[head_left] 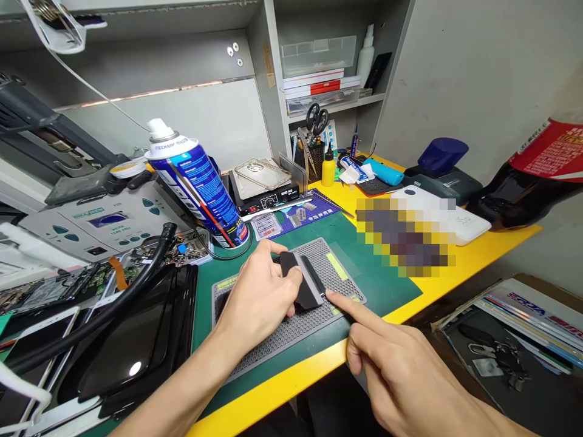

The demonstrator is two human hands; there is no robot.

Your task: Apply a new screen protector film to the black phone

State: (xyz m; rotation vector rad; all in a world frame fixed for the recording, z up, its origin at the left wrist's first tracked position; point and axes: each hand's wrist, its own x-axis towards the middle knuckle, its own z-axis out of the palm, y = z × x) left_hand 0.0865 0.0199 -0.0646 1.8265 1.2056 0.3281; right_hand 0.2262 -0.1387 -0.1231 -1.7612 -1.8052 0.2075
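Observation:
My left hand [266, 285] is closed on a flat dark panel [306, 296] with a grey strip along its right side, pinched between thumb and fingers. The panel rests on, or just above, a grey honeycomb-textured mat [268, 352]. Along the strip lies a narrow black bar [313, 274]. My right hand [396, 358] holds nothing; its index finger points out and its tip touches or nearly touches the strip's near right corner, while the other fingers curl in. Part of another black piece [221, 303] shows left of my left hand. My left fingers hide much of the panel.
A blue spray can [200, 188] stands behind the mat. Dark phone panels [136, 340] and a black hose [157, 261] crowd the left. A white power bank [455, 218] and a cola bottle [523, 176] are at right. The yellow table edge [282, 388] runs in front.

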